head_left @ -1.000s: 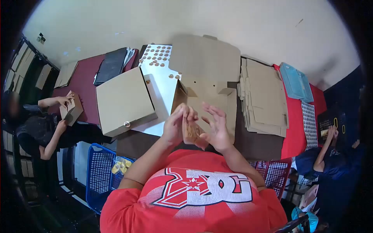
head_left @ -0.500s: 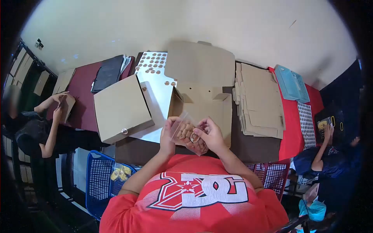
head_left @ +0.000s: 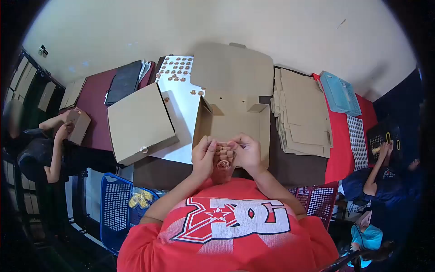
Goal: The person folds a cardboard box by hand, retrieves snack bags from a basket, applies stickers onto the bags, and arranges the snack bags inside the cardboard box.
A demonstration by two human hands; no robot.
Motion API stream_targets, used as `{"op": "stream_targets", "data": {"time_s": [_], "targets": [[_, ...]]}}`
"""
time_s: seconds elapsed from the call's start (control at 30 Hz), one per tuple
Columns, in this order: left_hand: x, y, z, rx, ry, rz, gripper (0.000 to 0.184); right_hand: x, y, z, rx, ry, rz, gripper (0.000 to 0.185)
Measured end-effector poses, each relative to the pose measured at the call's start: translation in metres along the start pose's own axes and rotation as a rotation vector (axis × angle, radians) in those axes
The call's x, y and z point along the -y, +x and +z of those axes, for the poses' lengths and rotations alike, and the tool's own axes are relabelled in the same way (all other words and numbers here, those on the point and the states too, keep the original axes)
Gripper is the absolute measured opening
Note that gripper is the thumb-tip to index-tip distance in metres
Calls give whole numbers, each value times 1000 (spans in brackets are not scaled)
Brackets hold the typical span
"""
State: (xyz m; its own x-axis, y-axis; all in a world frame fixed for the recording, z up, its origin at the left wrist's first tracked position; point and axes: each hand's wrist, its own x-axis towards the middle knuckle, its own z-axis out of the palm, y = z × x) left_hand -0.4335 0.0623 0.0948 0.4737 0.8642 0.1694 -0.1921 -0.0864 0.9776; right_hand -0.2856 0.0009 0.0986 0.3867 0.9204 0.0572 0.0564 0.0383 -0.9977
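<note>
A clear plastic bag of light-brown finger-shaped pieces (head_left: 224,153) hangs between my two hands, with a round printed sticker (head_left: 223,164) on its front. My left hand (head_left: 204,156) is closed on the bag's left edge. On the other side, my right hand (head_left: 248,154) pinches the upper right edge between thumb and fingers. Just beyond the bag stands an open cardboard box (head_left: 240,122), its lid raised toward the wall. To its left, a closed cardboard box (head_left: 141,120) has a round sticker (head_left: 144,149) on its front side.
A white sheet of round stickers (head_left: 181,127) lies left of the open box. Flattened cardboard boxes (head_left: 306,113) are stacked at right, near a blue plastic basket (head_left: 335,93). A blue crate (head_left: 115,204) holds yellow packets (head_left: 140,198). People work at left (head_left: 38,152) and right (head_left: 376,181).
The bag has turned from tilted to more upright, its sticker now lower. Both hands have shifted their hold to its upper edges. The person at left has moved the small box.
</note>
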Motion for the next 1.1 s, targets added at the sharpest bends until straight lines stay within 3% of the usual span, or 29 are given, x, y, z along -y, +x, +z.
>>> {"op": "stream_targets", "data": {"time_s": [0.17,0.23,0.3,0.33,0.4,0.43,0.53,0.57,0.73,0.8,0.9,0.97,1.03,1.1], "targets": [[-3,7,-1,1,127,23,20,-8,-4,-6,70,258,17,30],[-12,16,4,-227,-315,-165,19,-11,-7,1,28,326,23,36],[-13,21,0,-167,-346,-101,19,-18,-18,12,94,248,77,47],[-13,24,3,-185,-417,-134,19,-19,-24,25,34,131,-22,54],[-11,24,1,-152,-538,-226,28,-22,-24,22,70,109,57,56],[-7,22,2,-148,-538,-227,28,-24,-24,21,105,86,136,57],[6,14,8,-14,-82,25,63,-26,-24,18,15,253,247,54],[8,5,10,39,-1,-25,64,-28,-24,18,-24,336,303,52],[18,3,11,-26,52,-36,43,-33,-25,25,-49,283,202,54],[15,4,13,-48,46,3,39,-31,-23,27,-54,261,46,56],[5,3,14,-42,95,-32,31,-37,-23,27,-75,286,79,59],[17,6,14,-50,-508,-231,27,-39,-23,28,-74,313,95,60],[22,7,11,-32,-484,-195,23,-41,-23,26,-71,339,109,61],[16,9,6,-26,-711,-350,25,-39,-27,21,-92,153,242,58]]}}
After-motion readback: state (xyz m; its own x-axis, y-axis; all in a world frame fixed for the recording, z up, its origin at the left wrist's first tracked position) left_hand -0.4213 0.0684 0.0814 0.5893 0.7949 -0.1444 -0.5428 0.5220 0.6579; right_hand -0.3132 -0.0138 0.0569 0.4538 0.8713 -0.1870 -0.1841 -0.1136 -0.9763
